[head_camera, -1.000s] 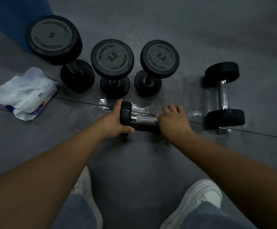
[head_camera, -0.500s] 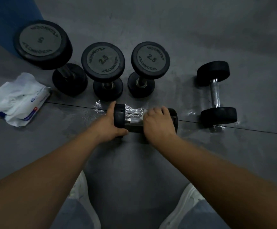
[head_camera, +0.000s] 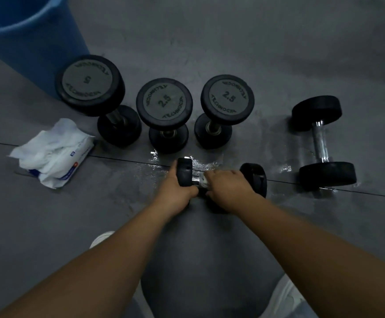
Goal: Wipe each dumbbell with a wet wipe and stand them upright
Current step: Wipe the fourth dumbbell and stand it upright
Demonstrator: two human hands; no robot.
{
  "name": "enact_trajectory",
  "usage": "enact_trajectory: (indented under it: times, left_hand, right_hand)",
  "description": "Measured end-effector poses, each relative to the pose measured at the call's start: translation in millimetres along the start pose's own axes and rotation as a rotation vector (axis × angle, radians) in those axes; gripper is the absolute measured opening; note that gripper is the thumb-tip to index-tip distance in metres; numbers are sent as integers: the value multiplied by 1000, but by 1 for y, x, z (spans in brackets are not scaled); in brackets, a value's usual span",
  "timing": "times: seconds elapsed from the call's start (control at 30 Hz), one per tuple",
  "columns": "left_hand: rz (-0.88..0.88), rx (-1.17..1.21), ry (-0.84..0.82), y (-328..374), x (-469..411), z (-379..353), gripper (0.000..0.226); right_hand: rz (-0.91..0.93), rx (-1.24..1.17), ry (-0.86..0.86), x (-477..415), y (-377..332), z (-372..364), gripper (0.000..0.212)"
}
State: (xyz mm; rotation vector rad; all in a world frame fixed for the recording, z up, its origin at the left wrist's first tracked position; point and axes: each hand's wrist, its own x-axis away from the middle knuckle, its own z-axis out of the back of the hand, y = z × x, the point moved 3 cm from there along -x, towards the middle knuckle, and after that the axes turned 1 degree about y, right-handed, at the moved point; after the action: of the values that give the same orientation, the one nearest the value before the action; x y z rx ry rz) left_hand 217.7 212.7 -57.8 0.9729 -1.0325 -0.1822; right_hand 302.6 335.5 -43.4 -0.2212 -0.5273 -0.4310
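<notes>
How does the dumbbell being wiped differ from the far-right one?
The held dumbbell lies crosswise; the far-right dumbbell points away. The left hand grips the held one's head, the right hand holds a wet wipe on its handle; the far-right one is untouched. Both lie flat.

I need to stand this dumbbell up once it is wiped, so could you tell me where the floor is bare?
The bare patch lies between the right 2.5 dumbbell and the lying dumbbell, though it looks partly wet. Floor behind the row is open. It is crowded from the blue bucket past the 5 dumbbell to the wet wipe pack.
</notes>
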Motion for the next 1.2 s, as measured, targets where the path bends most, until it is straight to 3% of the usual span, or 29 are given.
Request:
enact_trajectory:
  times: [0.17, 0.3, 0.4, 0.5, 0.63, 0.73, 0.9, 1.03, 1.2]
  left_hand:
    - [-88, -52, -57, -9, 11, 6, 81]
    - [135, 166, -52, -7, 8, 18, 87]
    - [245, 184, -96, -7, 8, 13, 45]
    - [224, 171, -77, -8, 8, 7, 26]
    - [80, 61, -14, -3, 12, 0, 39]
    - [0, 3, 1, 7, 18, -6, 49]
    - [-184, -408, 61, 51, 40, -40, 107]
    - [-328, -861, 20, 92, 66, -86, 103]
    - [-513, -1216, -23, 124, 90, -139, 101]
  right_hand:
    - [-7, -159, -54, -5, 6, -2, 27]
    - [31, -225, -16, 3, 9, -9, 26]
    - [44, -234, -23, 4, 10, -10, 24]
    - [33, -260, -58, 1, 6, 2, 13]
    - [-4, -214, 73, 8, 20, 35, 23]
    - [-36, -148, 77, 31, 48, 54, 24]
    - [-27, -244, 289, 84, 88, 79, 36]
    - [-50, -296, 407, 123, 116, 77, 52]
    - [-94, -231, 432, 171, 156, 59, 66]
